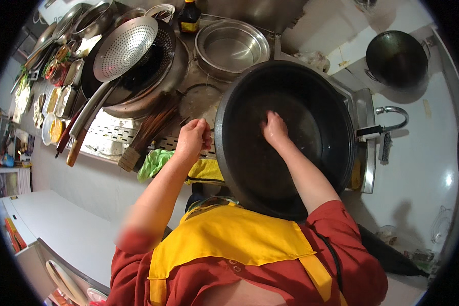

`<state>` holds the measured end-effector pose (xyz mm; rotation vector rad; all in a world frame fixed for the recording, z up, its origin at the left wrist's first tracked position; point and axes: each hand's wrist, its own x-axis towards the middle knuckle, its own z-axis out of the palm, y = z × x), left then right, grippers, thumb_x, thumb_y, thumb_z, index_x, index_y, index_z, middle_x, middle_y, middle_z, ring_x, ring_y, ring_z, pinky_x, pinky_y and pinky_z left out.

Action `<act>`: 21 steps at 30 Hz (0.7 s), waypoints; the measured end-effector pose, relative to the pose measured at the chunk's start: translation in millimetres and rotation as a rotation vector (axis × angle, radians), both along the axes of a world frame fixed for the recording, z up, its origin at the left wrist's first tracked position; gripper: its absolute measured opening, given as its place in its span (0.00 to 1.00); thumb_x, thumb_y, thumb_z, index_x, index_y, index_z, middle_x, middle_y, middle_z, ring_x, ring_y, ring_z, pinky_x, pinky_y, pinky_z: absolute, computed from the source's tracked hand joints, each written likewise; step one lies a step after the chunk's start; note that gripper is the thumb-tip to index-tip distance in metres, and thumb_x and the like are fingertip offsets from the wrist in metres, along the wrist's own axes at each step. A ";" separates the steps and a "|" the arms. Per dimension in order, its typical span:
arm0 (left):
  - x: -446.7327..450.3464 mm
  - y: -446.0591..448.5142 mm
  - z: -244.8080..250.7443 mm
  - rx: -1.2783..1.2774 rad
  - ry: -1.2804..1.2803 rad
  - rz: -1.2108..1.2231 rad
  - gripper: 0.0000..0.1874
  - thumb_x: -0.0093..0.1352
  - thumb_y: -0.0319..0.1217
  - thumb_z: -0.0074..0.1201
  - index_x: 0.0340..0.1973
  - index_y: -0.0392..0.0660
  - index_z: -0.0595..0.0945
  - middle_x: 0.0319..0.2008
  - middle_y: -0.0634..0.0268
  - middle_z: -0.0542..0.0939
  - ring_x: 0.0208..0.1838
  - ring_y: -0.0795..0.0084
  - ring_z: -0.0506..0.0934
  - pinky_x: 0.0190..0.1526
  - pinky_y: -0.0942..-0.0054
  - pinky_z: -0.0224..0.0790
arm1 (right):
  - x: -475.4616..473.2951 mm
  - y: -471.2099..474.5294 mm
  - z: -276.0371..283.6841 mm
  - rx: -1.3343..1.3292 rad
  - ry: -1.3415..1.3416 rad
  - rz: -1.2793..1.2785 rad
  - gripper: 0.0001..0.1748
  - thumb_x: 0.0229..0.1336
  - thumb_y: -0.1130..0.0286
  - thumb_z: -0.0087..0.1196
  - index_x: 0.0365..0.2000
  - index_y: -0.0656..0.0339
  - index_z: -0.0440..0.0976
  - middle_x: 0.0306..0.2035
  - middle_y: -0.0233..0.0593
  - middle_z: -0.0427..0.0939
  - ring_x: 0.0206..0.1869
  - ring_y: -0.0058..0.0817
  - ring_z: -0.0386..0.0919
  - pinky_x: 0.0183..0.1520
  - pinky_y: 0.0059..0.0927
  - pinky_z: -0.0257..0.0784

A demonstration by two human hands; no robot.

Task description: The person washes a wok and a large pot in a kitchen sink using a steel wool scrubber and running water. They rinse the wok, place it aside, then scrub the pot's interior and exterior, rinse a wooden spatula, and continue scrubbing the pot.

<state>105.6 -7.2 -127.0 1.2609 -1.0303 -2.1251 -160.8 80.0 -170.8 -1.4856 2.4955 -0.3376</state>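
Note:
A large black basin (248, 179) sits in front of me, tilted over the sink area. My right hand (276, 129) reaches inside it, wet, with fingers partly spread; nothing shows in its grasp. The fingertips blur against the dark inside, so whether they touch the bottom is unclear. Just left of the basin's rim is my left hand (195, 135), its fingers curled and its palm hidden. Below that hand lie a green cloth (155, 162) and a yellow cloth (206, 171). A brown bristle brush (149, 132) lies to its left.
A perforated strainer (126, 49) rests over a black wok (137, 82) on the stove. Behind the basin stands a steel pot (232, 48), near a dark bottle (189, 17). The faucet (396, 113) is at right, below a wok on the wall (397, 59).

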 end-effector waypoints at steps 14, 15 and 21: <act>-14.5 18.1 -9.8 0.544 0.836 0.200 0.40 0.70 0.65 0.24 0.39 0.38 0.75 0.37 0.53 0.80 0.41 0.55 0.77 0.49 0.57 0.69 | 135.4 38.3 109.9 -0.314 -0.129 0.624 0.16 0.52 0.64 0.60 0.43 0.51 0.74 0.30 0.39 0.74 0.31 0.40 0.79 0.30 0.37 0.76; -13.2 20.0 -9.7 0.584 0.796 0.239 0.40 0.70 0.65 0.24 0.39 0.39 0.75 0.38 0.53 0.80 0.41 0.55 0.77 0.49 0.57 0.69 | 136.0 29.1 106.6 -0.256 -0.074 0.594 0.14 0.51 0.63 0.60 0.40 0.51 0.74 0.29 0.39 0.73 0.31 0.40 0.79 0.29 0.37 0.76; -17.9 36.4 -13.6 0.499 0.873 0.136 0.40 0.72 0.62 0.24 0.48 0.35 0.75 0.46 0.51 0.80 0.50 0.56 0.76 0.57 0.59 0.64 | 89.9 -102.4 116.8 -0.121 0.131 0.233 0.14 0.52 0.59 0.55 0.32 0.59 0.73 0.30 0.51 0.79 0.35 0.52 0.78 0.36 0.50 0.73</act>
